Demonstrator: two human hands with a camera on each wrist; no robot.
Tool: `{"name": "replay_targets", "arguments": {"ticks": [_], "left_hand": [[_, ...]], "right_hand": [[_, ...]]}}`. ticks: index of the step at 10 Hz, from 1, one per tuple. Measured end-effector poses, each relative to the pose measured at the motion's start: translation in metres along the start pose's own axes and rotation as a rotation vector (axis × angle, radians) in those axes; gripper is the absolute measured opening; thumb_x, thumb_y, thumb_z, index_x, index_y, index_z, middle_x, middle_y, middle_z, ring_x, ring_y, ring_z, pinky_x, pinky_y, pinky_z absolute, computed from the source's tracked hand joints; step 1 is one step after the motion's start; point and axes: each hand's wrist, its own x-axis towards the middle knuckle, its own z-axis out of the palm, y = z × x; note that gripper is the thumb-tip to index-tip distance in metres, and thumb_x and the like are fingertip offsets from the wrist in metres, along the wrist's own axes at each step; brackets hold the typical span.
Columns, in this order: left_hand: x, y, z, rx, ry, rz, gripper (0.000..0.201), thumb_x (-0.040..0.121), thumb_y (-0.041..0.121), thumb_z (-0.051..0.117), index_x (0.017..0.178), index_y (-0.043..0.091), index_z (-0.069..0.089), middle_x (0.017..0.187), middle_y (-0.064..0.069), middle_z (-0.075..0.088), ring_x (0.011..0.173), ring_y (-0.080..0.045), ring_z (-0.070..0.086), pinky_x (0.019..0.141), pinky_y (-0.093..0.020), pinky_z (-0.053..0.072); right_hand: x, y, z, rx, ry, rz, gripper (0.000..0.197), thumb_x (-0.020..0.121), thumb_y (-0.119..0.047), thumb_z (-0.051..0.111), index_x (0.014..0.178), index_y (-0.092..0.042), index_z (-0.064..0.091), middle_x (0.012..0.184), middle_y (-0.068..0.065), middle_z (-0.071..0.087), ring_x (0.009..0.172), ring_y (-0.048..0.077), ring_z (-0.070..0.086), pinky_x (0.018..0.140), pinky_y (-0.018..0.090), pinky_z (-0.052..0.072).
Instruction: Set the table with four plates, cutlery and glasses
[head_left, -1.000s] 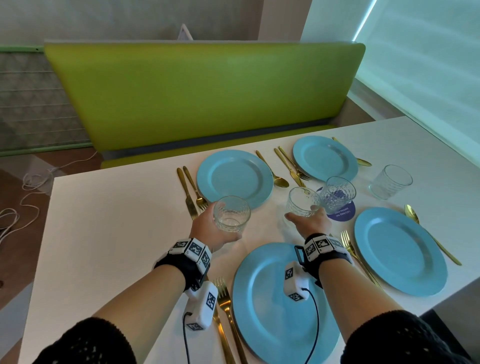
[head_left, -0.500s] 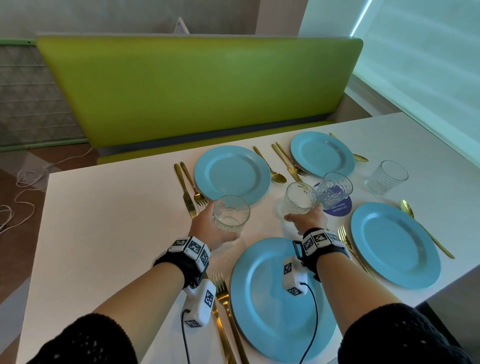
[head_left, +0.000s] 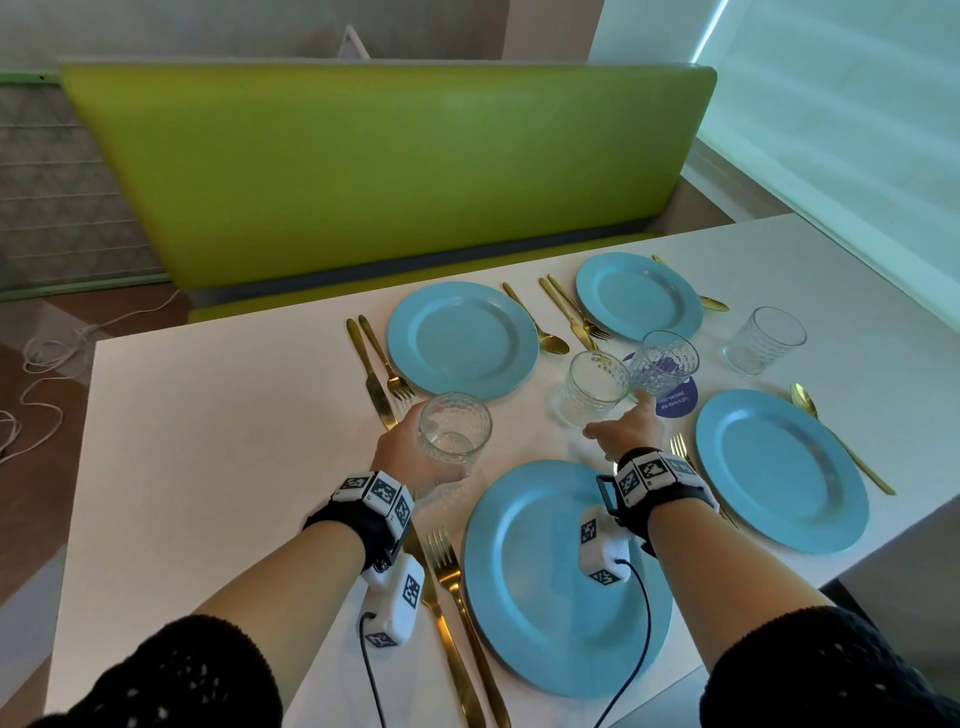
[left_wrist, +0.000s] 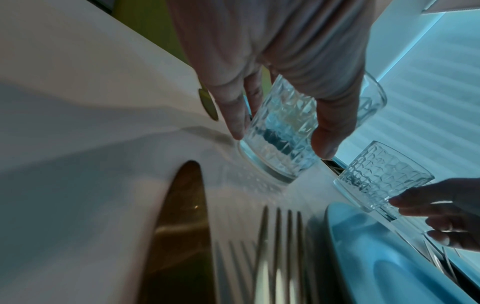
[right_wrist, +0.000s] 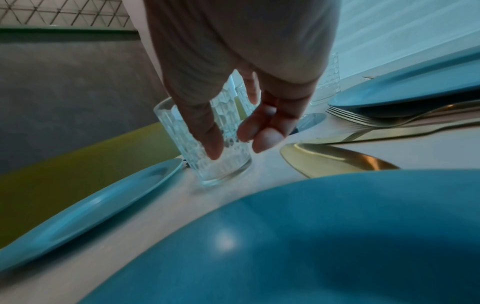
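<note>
Four blue plates lie on the white table (head_left: 208, 467), the nearest plate (head_left: 545, 597) under my wrists. My left hand (head_left: 410, 447) grips a clear patterned glass (head_left: 454, 428) above the near gold fork (head_left: 447, 566). In the left wrist view the left hand (left_wrist: 280, 139) has thumb and fingers curled round this glass (left_wrist: 283, 131), its base at the tabletop. A second glass (head_left: 592, 387) stands between the plates. My right hand (head_left: 621, 421) sits just behind it with fingers spread. In the right wrist view the thumb of the right hand (right_wrist: 236, 144) lies across that glass (right_wrist: 182, 131), the fingers beside it.
A third glass (head_left: 665, 364) stands on a purple round sticker (head_left: 675, 402), a fourth glass (head_left: 763, 340) further right. Gold knives, forks and spoons flank each plate. A green bench back (head_left: 389, 166) runs along the table's far edge. The left part of the tabletop is bare.
My right hand has loosened its grip on the second glass and drawn back a little. The left hand still holds its glass in about the same place.
</note>
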Motion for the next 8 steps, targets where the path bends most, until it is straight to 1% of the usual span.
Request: {"name": "replay_targets", "arguments": {"ticks": [1,2,3,4,5,6,7,8], "left_hand": [[0.001,-0.001,0.000,0.008,-0.005,-0.002,0.089,0.058,0.016,0.088,0.135,0.022,0.043,0.130,-0.005,0.057,0.121,-0.023,0.053,0.090,-0.020,0.039],[0.001,-0.001,0.000,0.023,-0.026,-0.011,0.092,0.060,0.016,0.087,0.138,0.022,0.038,0.134,-0.007,0.053,0.125,-0.025,0.050,0.095,-0.023,0.039],[0.000,0.005,-0.002,0.035,-0.063,-0.021,0.101,0.061,0.017,0.087,0.143,0.020,0.028,0.141,-0.007,0.046,0.131,-0.025,0.043,0.102,-0.028,0.037],[-0.003,0.010,-0.008,0.041,-0.086,-0.029,0.108,0.058,0.019,0.088,0.144,0.012,0.023,0.143,-0.007,0.041,0.133,-0.024,0.039,0.104,-0.028,0.034],[-0.008,0.014,-0.018,0.047,-0.092,-0.040,0.127,0.049,0.028,0.092,0.146,0.006,0.014,0.149,-0.010,0.034,0.138,-0.025,0.033,0.114,-0.035,0.031],[-0.016,0.020,-0.032,0.026,-0.093,0.004,0.139,0.046,0.028,0.093,0.150,0.009,0.002,0.154,-0.011,0.024,0.143,-0.025,0.026,0.118,-0.038,0.025],[-0.029,0.034,-0.050,0.011,-0.083,0.039,0.137,0.051,0.031,0.091,0.150,0.007,-0.001,0.157,-0.010,0.016,0.145,-0.025,0.020,0.119,-0.038,0.021],[-0.040,0.052,-0.066,0.005,-0.063,0.112,0.141,0.044,0.049,0.088,0.150,0.009,0.003,0.154,-0.011,0.024,0.142,-0.027,0.026,0.117,-0.043,0.026]], "right_hand": [[-0.001,-0.002,-0.003,0.017,0.015,-0.011,0.090,0.066,-0.010,0.079,0.140,-0.015,0.029,0.124,0.019,0.057,0.112,0.036,0.059,0.093,0.047,0.052],[-0.006,-0.005,-0.010,0.018,0.034,-0.031,0.086,0.068,-0.009,0.077,0.141,-0.015,0.030,0.129,0.017,0.054,0.112,0.035,0.059,0.095,0.045,0.051],[-0.012,-0.005,-0.022,0.005,0.064,-0.024,0.080,0.073,-0.008,0.074,0.141,-0.014,0.032,0.133,0.016,0.052,0.121,0.032,0.052,0.102,0.038,0.045],[-0.024,-0.005,-0.032,0.008,0.090,-0.011,0.075,0.076,-0.007,0.071,0.141,-0.012,0.035,0.134,0.014,0.052,0.126,0.030,0.048,0.102,0.034,0.040],[-0.043,-0.007,-0.038,0.036,0.105,0.001,0.072,0.076,-0.006,0.071,0.140,-0.012,0.037,0.133,0.013,0.052,0.125,0.028,0.049,0.101,0.031,0.040],[-0.068,-0.006,-0.044,0.065,0.140,-0.002,0.068,0.076,-0.007,0.069,0.137,-0.013,0.041,0.129,0.013,0.055,0.121,0.028,0.052,0.097,0.031,0.042],[-0.102,-0.007,-0.056,0.072,0.157,-0.013,0.059,0.078,-0.011,0.067,0.133,-0.013,0.045,0.121,0.012,0.060,0.116,0.028,0.055,0.096,0.031,0.043],[-0.123,-0.001,-0.068,0.106,0.193,-0.040,0.051,0.076,-0.015,0.068,0.125,-0.016,0.053,0.115,0.011,0.065,0.108,0.029,0.061,0.096,0.037,0.049]]}}
